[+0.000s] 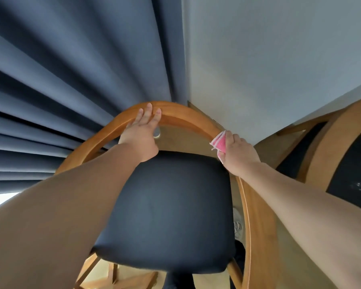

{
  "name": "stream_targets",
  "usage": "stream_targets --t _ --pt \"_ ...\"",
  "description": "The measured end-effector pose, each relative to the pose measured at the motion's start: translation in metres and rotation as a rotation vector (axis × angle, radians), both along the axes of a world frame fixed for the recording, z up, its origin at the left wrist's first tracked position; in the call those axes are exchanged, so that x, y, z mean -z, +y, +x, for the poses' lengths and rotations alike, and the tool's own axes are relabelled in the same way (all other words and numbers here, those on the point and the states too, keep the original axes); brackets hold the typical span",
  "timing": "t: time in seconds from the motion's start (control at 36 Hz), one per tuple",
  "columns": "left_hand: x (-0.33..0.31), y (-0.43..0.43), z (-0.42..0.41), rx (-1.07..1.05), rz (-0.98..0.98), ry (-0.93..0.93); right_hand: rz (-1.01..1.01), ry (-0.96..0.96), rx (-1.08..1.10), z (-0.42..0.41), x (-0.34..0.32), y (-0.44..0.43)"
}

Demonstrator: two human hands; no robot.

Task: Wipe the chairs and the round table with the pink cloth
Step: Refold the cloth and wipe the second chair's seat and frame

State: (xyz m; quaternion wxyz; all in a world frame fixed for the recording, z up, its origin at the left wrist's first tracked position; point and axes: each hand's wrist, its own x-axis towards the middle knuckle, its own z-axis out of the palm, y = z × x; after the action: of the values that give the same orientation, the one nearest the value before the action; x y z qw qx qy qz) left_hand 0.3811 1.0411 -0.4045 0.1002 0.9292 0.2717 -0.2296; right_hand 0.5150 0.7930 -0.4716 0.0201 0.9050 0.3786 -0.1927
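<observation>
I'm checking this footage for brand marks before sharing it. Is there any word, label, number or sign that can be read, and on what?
None: no readable text in this view.
The pink cloth, the chair's wooden back and dark seat, the curtain and the wall show no print.
The pale specks on the second chair's seat are too blurred to tell, and do not look like letters.

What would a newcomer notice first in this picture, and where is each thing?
A chair's dark seat cushion fills the middle. The left hand lies flat on the curved wooden rail at the top, while the right hand grips a pink cloth against that rail further right. Pleated blue curtains fill the upper left.
</observation>
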Motion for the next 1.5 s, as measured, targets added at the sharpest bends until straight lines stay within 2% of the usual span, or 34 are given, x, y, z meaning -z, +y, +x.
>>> stream_targets --t 0.25,0.58,0.72,0.78,0.86,0.94,1.08,1.19,1.5 --pt "-0.004 0.001 0.001 0.016 0.036 0.024 0.001 -0.043 0.040 -0.022 -0.004 -0.035" --pt "-0.014 0.000 0.002 0.102 0.081 0.080 -0.021 -0.114 0.235 -0.062 -0.004 -0.071" --pt "-0.026 -0.017 0.016 0.193 0.229 0.154 -0.050 -0.097 0.246 -0.063 -0.005 -0.068" --pt "-0.026 -0.033 0.022 0.283 0.270 0.073 -0.050 -0.091 0.250 -0.064 -0.005 -0.071" --pt "-0.016 -0.065 0.027 0.522 0.141 -0.043 -0.041 -0.104 0.251 -0.064 -0.004 -0.072" --pt "-0.002 -0.100 0.033 0.697 0.030 -0.021 -0.030 -0.098 0.257 -0.064 -0.004 -0.072" --pt "0.025 -0.137 0.039 0.764 0.009 0.054 -0.014 -0.092 0.267 -0.064 -0.003 -0.071" --pt "0.041 -0.146 0.036 0.696 -0.026 0.127 0.000 -0.081 0.285 -0.066 -0.003 -0.074" --pt "0.045 -0.147 0.031 0.550 -0.122 0.069 -0.001 -0.094 0.387 -0.096 -0.007 -0.097"
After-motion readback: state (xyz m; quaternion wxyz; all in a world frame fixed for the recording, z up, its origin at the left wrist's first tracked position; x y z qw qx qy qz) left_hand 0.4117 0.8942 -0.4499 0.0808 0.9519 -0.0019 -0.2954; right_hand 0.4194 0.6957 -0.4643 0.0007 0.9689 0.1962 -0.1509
